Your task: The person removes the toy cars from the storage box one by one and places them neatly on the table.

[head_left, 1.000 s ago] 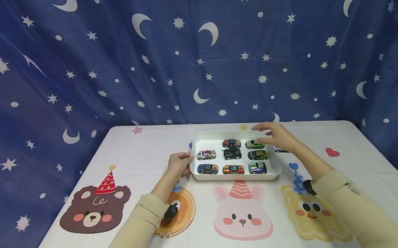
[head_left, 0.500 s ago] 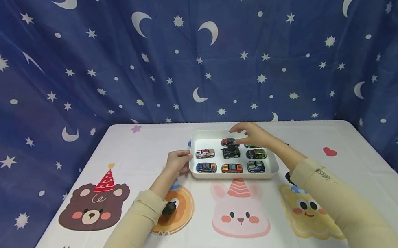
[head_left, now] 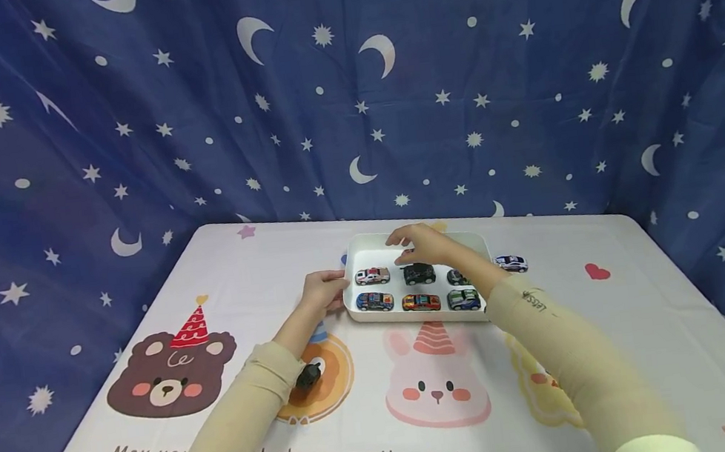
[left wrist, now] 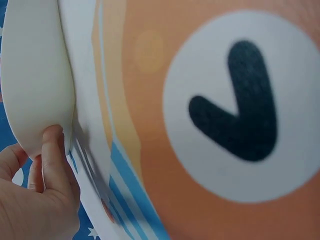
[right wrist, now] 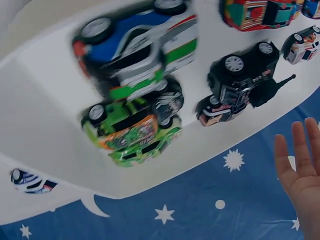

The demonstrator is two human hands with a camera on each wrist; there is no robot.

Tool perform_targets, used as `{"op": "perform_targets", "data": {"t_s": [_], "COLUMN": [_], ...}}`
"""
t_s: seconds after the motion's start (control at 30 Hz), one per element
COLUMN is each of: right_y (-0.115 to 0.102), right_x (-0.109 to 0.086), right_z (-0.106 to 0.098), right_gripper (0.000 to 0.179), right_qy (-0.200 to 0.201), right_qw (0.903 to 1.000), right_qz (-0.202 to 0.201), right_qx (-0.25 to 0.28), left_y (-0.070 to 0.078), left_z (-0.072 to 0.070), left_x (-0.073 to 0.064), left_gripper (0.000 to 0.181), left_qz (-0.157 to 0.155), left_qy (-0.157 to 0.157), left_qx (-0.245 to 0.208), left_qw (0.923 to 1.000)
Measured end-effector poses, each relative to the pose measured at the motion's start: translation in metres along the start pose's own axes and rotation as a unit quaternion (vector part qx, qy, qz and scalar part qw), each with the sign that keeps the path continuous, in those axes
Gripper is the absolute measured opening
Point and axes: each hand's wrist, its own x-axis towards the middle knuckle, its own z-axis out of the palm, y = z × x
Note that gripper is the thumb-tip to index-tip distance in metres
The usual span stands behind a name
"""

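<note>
My left hand (head_left: 325, 293) pinches the left rim of a white tray (head_left: 373, 256), thumb and fingers on its wall in the left wrist view. Over the tray's back middle hovers my right hand (head_left: 428, 244), fingers spread; nothing shows in its grasp. Nearest to it are a black toy car with a gun-like barrel (head_left: 419, 274) and a dark toy car (right wrist: 219, 111) largely hidden by the hand in the head view. Other toy cars inside include a white-red one (head_left: 372, 276), a blue one (head_left: 374, 301), a red-yellow one (head_left: 421, 302) and a green one (right wrist: 147, 147).
A white-blue toy car (head_left: 511, 263) lies on the table outside the tray's right end. The printed tablecloth (head_left: 651, 342) covers the table. A blue curtain (head_left: 294, 99) hangs behind the far edge.
My right hand has moved left across the tray, from above the green toy car to the back middle. The toy car outside the tray is uncovered. My left hand stays at the rim.
</note>
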Motion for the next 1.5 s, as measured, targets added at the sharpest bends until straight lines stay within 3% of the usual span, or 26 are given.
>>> {"op": "perform_targets", "data": {"t_s": [0.27,0.53,0.7,0.97,1.23,1.5], "right_y": [-0.005,-0.001,-0.003,-0.011,-0.011,-0.01], "right_x": [0.024,0.035,0.041,0.049,0.053,0.054], "right_z": [0.011,0.027,0.034,0.044,0.05,0.054], "right_gripper": [0.045,0.047,0.046,0.038,0.035,0.032], "right_qy": [-0.048,-0.076,-0.098,-0.107,-0.113,-0.108], "right_qw": [0.9984,0.9959,0.993,0.9894,0.9799,0.9813], "right_qz": [0.015,0.046,0.055,0.07,0.058,0.047], "right_qx": [-0.026,-0.015,-0.037,-0.068,-0.154,-0.152], "left_y": [-0.001,-0.005,-0.007,-0.004,-0.001,-0.004], "left_z": [-0.006,0.003,0.006,0.004,0.005,0.005], "left_x": [0.001,-0.003,-0.005,-0.005,-0.004,-0.004], "left_gripper": [0.033,0.033,0.032,0.03,0.028,0.028], "left_qz": [0.001,0.023,0.034,0.045,0.05,0.052], "left_qy": [0.017,0.014,0.011,0.016,0.015,0.018], "left_qx": [0.02,0.026,0.02,0.029,0.024,0.031], "left_qw": [0.9996,0.9993,0.9992,0.9985,0.9984,0.998]}}
